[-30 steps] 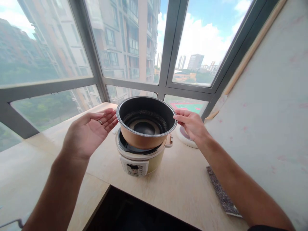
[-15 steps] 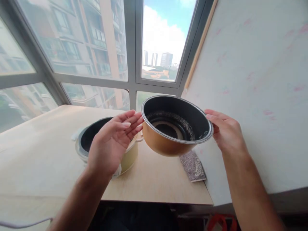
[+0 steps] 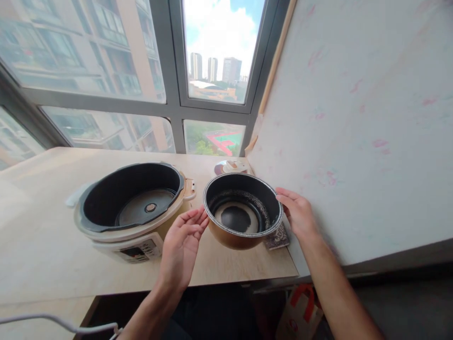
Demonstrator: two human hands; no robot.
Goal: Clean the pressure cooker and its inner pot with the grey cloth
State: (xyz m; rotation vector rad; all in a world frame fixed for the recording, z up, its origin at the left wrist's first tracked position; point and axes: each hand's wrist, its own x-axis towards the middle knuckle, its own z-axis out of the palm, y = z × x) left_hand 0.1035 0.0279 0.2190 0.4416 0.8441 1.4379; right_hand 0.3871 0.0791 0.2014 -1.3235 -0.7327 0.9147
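Note:
A rice cooker inner pot (image 3: pixel 230 242), gold outside and black inside with a pale worn ring on its bottom, is held up over the right side of the table, tilted slightly toward me. My right hand (image 3: pixel 295 212) grips its rim on the right, thumb over the edge. On the left side, the fingertips of my left hand (image 3: pixel 186 236) press against the wall just under the rim. To the left stands the cream rice cooker body (image 3: pixel 129 236), lidless, its dark cavity showing a round heating plate (image 3: pixel 146 208). A patterned cloth (image 3: pixel 279 237) lies partly hidden behind the pot.
The pale wooden table (image 3: pixel 46 245) ends near me and meets a wall (image 3: pixel 357 156) on the right. Behind the pot lies a white object (image 3: pixel 230 166), partly covered. A white cable (image 3: pixel 60 321) crosses the lower left. A bag with red handles (image 3: pixel 300 311) sits below the table.
The pot has come down toward the table, and my left fingers have curled in against it. My view has tilted down and turned right, uncovering the cooker body.

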